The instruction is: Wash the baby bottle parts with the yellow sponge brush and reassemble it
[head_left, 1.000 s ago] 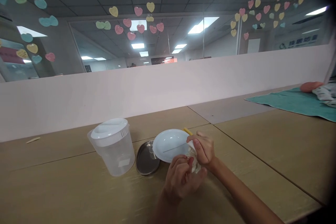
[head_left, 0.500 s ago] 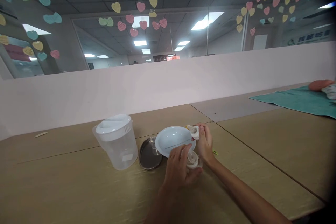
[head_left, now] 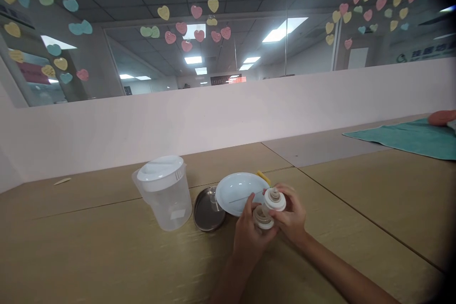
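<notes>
My left hand (head_left: 250, 236) is wrapped around a baby bottle (head_left: 262, 217) whose round open mouth faces up; its lower body is hidden by my fingers. Between the fingers and thumb of my right hand (head_left: 292, 213) is a bottle nipple in a white ring (head_left: 274, 199), tip upward. This ring sits just above and to the right of the bottle's mouth, overlapping it in view; whether they touch I cannot tell. Just beyond both hands lies a pale blue-white bowl (head_left: 237, 189) with a thin rod across it.
A clear pitcher with a white lid (head_left: 167, 194) stands to the left. Beside the bowl is a dark metal tray (head_left: 206, 218) holding a small clear cup (head_left: 214, 197). A yellow handle (head_left: 263, 178) shows behind the bowl. A teal towel (head_left: 406, 137) lies far right, and a thin wooden piece (head_left: 62, 181) far left.
My right hand has come down and closer to the bottle, turning the nipple ring from sideways to tip-up. The bottle's mouth now faces up in my left hand. The view has shifted slightly.
</notes>
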A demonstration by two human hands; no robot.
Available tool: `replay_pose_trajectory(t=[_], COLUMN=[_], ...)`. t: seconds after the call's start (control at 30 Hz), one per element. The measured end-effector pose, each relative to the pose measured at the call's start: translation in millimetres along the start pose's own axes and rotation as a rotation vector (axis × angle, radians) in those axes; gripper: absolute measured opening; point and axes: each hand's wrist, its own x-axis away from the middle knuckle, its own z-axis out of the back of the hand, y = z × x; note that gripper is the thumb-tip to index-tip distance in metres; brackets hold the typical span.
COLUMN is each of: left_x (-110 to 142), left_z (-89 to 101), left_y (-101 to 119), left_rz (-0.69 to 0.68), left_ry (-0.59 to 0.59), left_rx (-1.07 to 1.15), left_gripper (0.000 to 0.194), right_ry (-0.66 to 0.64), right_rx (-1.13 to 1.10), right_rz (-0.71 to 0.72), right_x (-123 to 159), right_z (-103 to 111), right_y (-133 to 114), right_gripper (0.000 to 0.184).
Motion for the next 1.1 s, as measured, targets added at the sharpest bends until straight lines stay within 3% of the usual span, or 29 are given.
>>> replay_pose_trajectory(t=[0.13, 0.23, 0.43, 0.57, 0.8, 0.93, 1.03, 1.1], left_x=[4, 7, 6, 9, 15, 13, 10, 9], left_z=[-1.0, -0.8, 2.3, -3.2, -16.4, -17.1, -14.5, -11.9], left_y=[-2, -1, 4, 4, 13, 18, 17, 17], left_rz=[-0.067, -0.124, -0.240, -0.262, -0.202, -0.182, -0.225, -0.229], left_ry=[0.064, 0.146, 0.078, 0.103, 0.032, -0.050, -0.082, -0.087], left_rx=[-0.087, -0.185, -0.175, -0.137, -0.027, -0.012, -0.029, -0.031], left_gripper=[0.069, 0.062, 0.060, 0.066, 0.067, 0.063, 0.062, 0.062], right_ry=[-0.029, -0.120, -0.308, -0.362, -0.493, -0.446, -0.296, -0.192], right_rx=[0.012, 0.074, 0.141, 0.086, 0.100, 0.140, 0.217, 0.239], right_rz=[-0.071, -0.085, 0.065, 0.020, 0.072, 0.131, 0.176, 0.174], right_x=[13, 18, 16, 11, -1, 1, 9, 13], right_z=[3, 5, 13, 18, 33, 37, 37, 36], right_y=[0, -1, -7, -8, -7, -5, 0, 3], right_gripper=[0.037, 0.031, 0.025, 0.020, 0.021, 0.028, 0.041, 0.040])
